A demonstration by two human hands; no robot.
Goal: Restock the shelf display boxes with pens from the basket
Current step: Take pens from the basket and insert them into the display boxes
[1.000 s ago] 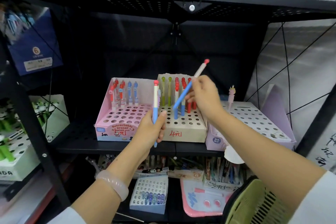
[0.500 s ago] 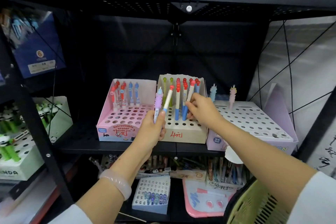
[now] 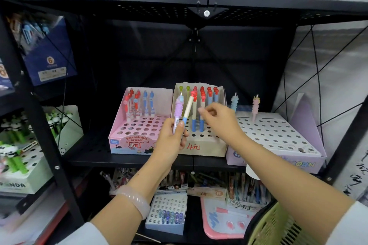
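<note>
My left hand (image 3: 172,140) grips two pens upright in front of the boxes: a purple ribbed pen (image 3: 178,108) and a cream-and-blue pen with a red cap (image 3: 188,106). Behind them stands the beige display box (image 3: 201,146) marked 4, holding several red-capped and two green-capped pens. My right hand (image 3: 218,118) hovers over this box with loosely curled fingers and holds nothing; its fingertips are close to a red-capped pen (image 3: 202,114) standing in a hole. The green basket (image 3: 274,225) sits at the bottom right under my right forearm.
A pink eraser-pen box (image 3: 137,142) stands left of the beige one. On the right, a lavender box (image 3: 278,138) holds two unicorn pens. The black shelf above (image 3: 207,4) hangs low. More boxes fill the lower shelf and the left rack.
My right hand lowered a blue-and-cream pen into the beige box, let go and drew back slightly. My left hand rose a little with its two pens.
</note>
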